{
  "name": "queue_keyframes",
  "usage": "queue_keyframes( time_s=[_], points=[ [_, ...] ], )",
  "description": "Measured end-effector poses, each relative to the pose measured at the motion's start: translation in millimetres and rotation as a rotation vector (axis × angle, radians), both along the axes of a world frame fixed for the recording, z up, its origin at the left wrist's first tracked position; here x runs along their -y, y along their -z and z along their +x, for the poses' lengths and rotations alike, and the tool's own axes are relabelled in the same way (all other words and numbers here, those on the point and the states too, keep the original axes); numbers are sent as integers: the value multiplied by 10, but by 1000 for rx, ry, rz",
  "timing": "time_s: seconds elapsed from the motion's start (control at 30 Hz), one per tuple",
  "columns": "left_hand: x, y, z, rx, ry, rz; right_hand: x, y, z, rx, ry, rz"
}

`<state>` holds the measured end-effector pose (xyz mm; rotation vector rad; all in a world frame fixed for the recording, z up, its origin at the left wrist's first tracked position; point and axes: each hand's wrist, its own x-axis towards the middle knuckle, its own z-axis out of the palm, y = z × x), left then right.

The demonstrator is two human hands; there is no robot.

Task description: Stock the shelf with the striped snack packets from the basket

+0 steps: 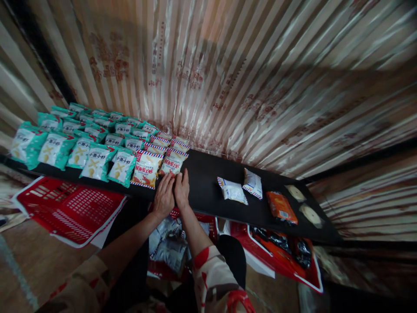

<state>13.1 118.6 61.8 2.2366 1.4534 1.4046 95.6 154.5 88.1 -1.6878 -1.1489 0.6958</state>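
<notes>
Hands [164, 198], partly open, touch one snack packet [172, 163].

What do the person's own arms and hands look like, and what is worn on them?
Both the left hand and the right hand are bare, with no gloves. The right sleeve is pale fabric with large red and dark shapes, ending near the elbow. The left sleeve looks similarly patterned, but is dim and blurred. No watch shows at either wrist.
</notes>
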Motion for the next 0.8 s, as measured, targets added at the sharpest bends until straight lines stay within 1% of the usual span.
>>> queue_keyframes(
  time_s=[0.13, 0.23, 0.43, 0.67, 0.8],
  points=[
    [177, 30, 0, -45, 81, -18, 206, 24, -13, 24, 21, 12],
    [300, 76, -7, -66, 111, -35, 354, 51, -8, 48, 16, 35],
    [513, 180, -32, -95, 157, -42, 649, 86, 13, 116, -25, 118],
    [733, 224, -43, -136, 232, -13, 1017, 129, 45, 155, -89, 245],
    [883, 313, -47, -162, 258, -59, 1223, 209, 66, 198, -132, 262]
  ],
)
